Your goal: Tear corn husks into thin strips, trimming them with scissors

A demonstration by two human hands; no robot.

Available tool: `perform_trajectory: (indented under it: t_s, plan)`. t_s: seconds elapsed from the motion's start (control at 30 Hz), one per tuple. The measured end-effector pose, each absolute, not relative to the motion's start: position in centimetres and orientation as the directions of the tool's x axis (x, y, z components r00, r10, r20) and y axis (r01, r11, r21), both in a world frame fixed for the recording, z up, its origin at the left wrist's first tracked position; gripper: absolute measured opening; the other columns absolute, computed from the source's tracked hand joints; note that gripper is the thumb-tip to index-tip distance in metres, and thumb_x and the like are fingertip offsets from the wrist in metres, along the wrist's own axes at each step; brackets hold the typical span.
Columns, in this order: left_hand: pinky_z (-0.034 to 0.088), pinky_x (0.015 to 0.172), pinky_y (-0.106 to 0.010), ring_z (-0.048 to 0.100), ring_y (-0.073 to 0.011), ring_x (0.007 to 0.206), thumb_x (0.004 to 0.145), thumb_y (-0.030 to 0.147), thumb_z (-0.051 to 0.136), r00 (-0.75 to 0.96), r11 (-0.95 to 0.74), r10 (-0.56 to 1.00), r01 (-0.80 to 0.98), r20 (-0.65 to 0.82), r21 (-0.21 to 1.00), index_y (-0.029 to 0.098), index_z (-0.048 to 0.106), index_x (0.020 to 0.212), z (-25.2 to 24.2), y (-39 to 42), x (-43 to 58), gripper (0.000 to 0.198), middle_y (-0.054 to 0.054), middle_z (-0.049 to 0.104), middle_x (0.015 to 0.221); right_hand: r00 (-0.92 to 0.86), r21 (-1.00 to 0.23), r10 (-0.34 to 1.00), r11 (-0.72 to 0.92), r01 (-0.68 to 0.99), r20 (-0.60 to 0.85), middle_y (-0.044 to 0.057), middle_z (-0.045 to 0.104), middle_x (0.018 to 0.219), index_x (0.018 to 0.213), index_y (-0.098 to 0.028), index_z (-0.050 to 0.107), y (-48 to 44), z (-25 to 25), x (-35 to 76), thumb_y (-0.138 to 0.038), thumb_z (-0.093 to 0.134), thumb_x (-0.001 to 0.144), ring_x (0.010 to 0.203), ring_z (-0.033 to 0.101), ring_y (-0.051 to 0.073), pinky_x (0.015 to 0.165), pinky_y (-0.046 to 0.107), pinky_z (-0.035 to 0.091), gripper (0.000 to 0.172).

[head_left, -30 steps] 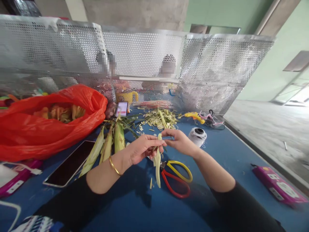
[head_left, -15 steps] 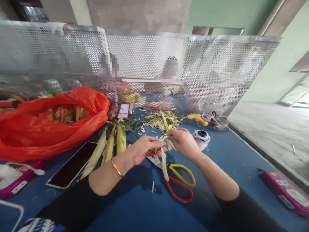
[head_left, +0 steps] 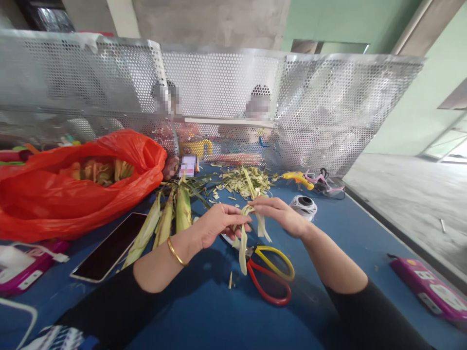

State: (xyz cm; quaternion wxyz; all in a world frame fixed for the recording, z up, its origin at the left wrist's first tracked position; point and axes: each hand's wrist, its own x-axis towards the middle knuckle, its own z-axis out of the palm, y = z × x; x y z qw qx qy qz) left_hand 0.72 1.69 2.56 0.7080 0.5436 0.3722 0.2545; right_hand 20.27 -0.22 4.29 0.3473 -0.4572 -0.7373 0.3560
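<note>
My left hand point(head_left: 221, 226), with a gold bangle on its wrist, pinches a looped strip of pale corn husk point(head_left: 243, 250) between thumb and fingers. My right hand point(head_left: 277, 214) bends over the top of the same strip, fingertips pressed on the loop; its thumb is mostly hidden. Two ends of the husk hang down, one below each hand. Beneath them lie scissors point(head_left: 250, 251) with one yellow and one red handle, blades partly covered by my left hand. Left of my hands lie several corn husks point(head_left: 183, 209), green and yellowish. Beyond my fingers is a heap of husk shreds point(head_left: 242, 182).
A red plastic bag point(head_left: 91, 204) sits at left, near a phone point(head_left: 109, 248) and a purple power strip point(head_left: 34, 272). White string point(head_left: 304, 207), a yellow glue gun point(head_left: 297, 179) and another purple power strip point(head_left: 426, 287) are right. A perforated metal screen point(head_left: 222, 82) stands behind, people beyond it.
My right hand's fingers have straightened and flattened over the top of the husk loop. The hanging husk ends have shifted, the right one now reaching lower. My left hand has hardly moved.
</note>
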Motion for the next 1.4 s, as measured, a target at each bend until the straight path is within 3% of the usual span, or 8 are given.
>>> perform_trajectory:
  t_s: [0.1,0.2,0.33,0.5,0.73,1.03,1.2,1.4]
  plan:
    - [0.041,0.044,-0.019,0.053,-0.0066,0.046,0.066,0.031,0.078,0.617,0.25,0.746,0.086,-0.249,0.964,0.013,0.071,0.07,2.6,1.8,0.6,0.02,-0.004,0.069,0.065,-0.318,-0.905,0.944,0.21,0.37,0.089,0.001,0.061,0.067,0.07,-0.018,0.067,-0.2,4.3,20.2,-0.051,0.055,0.083,0.066,0.053,0.014,0.067,0.029,0.044,0.037]
    - [0.041,0.043,-0.018,0.053,-0.0067,0.045,0.065,0.034,0.079,0.652,0.232,0.718,0.105,-0.243,0.967,0.012,0.07,0.068,2.6,1.8,0.6,0.023,-0.004,0.069,0.064,-0.368,-0.92,0.926,0.212,0.329,0.082,-0.002,0.055,0.063,0.065,-0.018,0.061,-0.1,4.4,20.4,-0.044,0.064,0.077,0.062,0.048,0.012,0.062,0.026,0.04,0.029]
    - [0.043,0.043,-0.018,0.052,-0.0064,0.044,0.062,0.038,0.081,0.697,0.208,0.665,0.171,-0.268,0.963,0.012,0.07,0.068,2.7,1.7,0.5,0.028,-0.003,0.068,0.062,-0.439,-0.902,0.897,0.233,0.363,0.055,-0.001,0.06,0.068,0.068,-0.018,0.061,-0.1,4.6,20.8,-0.033,0.063,0.077,0.067,0.052,0.012,0.066,0.026,0.042,0.018]
    - [0.044,0.044,-0.018,0.052,-0.0062,0.043,0.064,0.037,0.079,0.783,0.154,0.535,0.279,-0.317,0.948,0.013,0.072,0.067,2.6,1.5,0.2,0.026,-0.003,0.068,0.061,-0.55,-0.885,0.833,0.206,0.417,-0.065,-0.004,0.059,0.064,0.076,-0.018,0.062,-0.7,5.0,21.0,-0.023,0.061,0.077,0.059,0.052,0.01,0.058,0.022,0.041,0.005]
    - [0.045,0.045,-0.018,0.051,-0.0057,0.041,0.069,0.033,0.076,0.803,0.168,0.502,0.273,-0.321,0.947,0.014,0.072,0.066,2.6,1.9,-0.2,0.02,-0.002,0.068,0.06,-0.667,-0.832,0.74,0.316,0.457,-0.086,-0.002,0.063,0.07,0.08,-0.017,0.068,-0.5,5.5,21.7,-0.03,0.059,0.082,0.066,0.053,0.01,0.065,0.023,0.042,0.016]
    - [0.044,0.042,-0.016,0.052,-0.0053,0.041,0.067,0.034,0.078,0.835,0.186,0.408,0.32,-0.369,0.929,0.013,0.073,0.071,2.4,1.6,-0.1,0.023,-0.005,0.071,0.065,-0.497,-0.82,0.851,0.4,0.409,0.167,-0.002,0.06,0.067,0.07,-0.018,0.064,-0.1,4.5,20.1,-0.031,0.065,0.078,0.066,0.051,0.011,0.067,0.025,0.043,0.015]
    - [0.044,0.039,-0.016,0.051,-0.0061,0.039,0.065,0.032,0.078,0.838,0.178,0.376,0.354,-0.396,0.918,0.012,0.073,0.068,2.1,1.5,0.0,0.02,-0.002,0.067,0.058,-0.499,-0.871,0.842,0.389,0.301,0.203,-0.003,0.058,0.066,0.071,-0.017,0.061,-0.2,3.3,18.4,-0.033,0.062,0.08,0.065,0.05,0.011,0.065,0.025,0.042,0.018]
    - [0.042,0.038,-0.016,0.052,-0.0067,0.039,0.066,0.034,0.078,0.862,0.241,0.357,0.287,-0.359,0.927,0.012,0.074,0.07,1.5,2.0,0.0,0.023,-0.001,0.064,0.053,-0.371,-0.765,0.887,0.435,0.476,0.274,0.0,0.063,0.076,0.075,-0.017,0.062,-0.2,2.2,17.5,-0.026,0.061,0.082,0.07,0.055,0.012,0.063,0.024,0.042,0.011]
